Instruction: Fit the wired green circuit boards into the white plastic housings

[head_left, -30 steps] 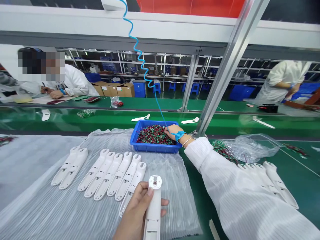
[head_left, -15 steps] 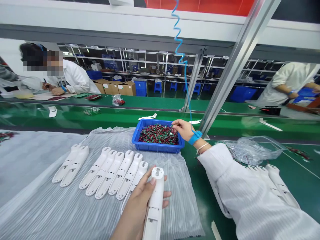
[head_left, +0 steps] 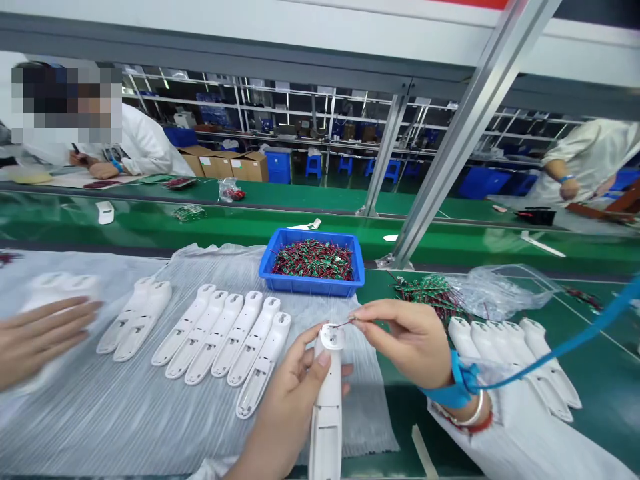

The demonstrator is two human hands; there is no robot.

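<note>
My left hand (head_left: 300, 393) is wrapped round a long white plastic housing (head_left: 327, 400), its rounded end pointing away from me and its open cavity facing up. At that far end my right hand (head_left: 410, 337) pinches a thin dark red wire (head_left: 343, 324) whose tip reaches the hole in the housing. Whatever else the wire carries is hidden by my fingers. Just beyond, a blue bin (head_left: 310, 287) holds a heap of red wires with small green boards (head_left: 313, 260). Similar white housings (head_left: 220, 337) lie in a row left of my left hand.
Another person's blurred hand (head_left: 45, 337) is over more housings at the left edge. On the right lie wires with green boards (head_left: 430, 293), a clear plastic bag (head_left: 493, 293) and several housings (head_left: 530, 360). A metal post (head_left: 465, 133) rises behind the bin. Two co-workers sit across.
My right hand has come back from the bin to the housing's far end with a wire in its fingers. Another person's hand has come in at the left, over housings.
</note>
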